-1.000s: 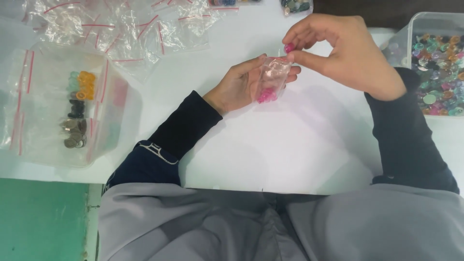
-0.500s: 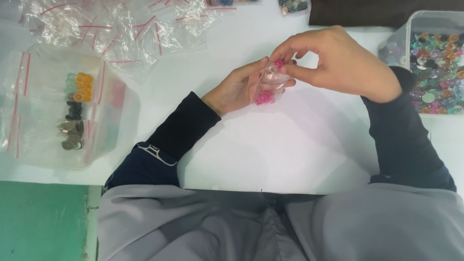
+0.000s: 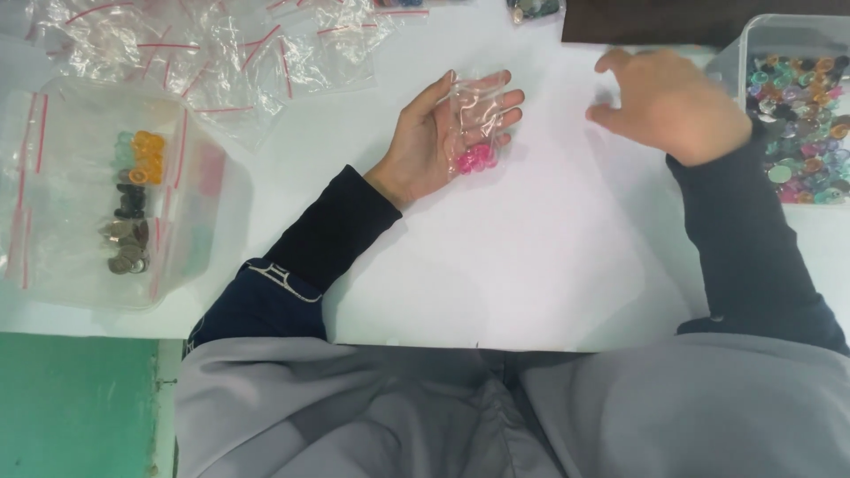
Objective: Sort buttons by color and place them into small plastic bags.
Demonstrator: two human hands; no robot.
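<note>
My left hand (image 3: 438, 137) lies palm up on the white table (image 3: 531, 265) and holds a small clear zip bag (image 3: 476, 119) against its fingers. Pink beads (image 3: 474, 159) sit at the bag's lower end. My right hand (image 3: 673, 106) hovers apart from the bag, to its right, with fingers spread and nothing in them. It is close to a clear box of mixed coloured gems (image 3: 797, 115) at the right edge.
A clear plastic tub (image 3: 204, 257) at the left holds filled bags of orange, dark and metallic beads (image 3: 133, 204). Several empty zip bags with red strips (image 3: 230, 44) lie along the far edge. A dark mat (image 3: 655, 18) lies at the back right.
My right hand has let go of the bag's top and moved right toward the gem box. My left hand has turned flatter, with the bag lying on its fingers.
</note>
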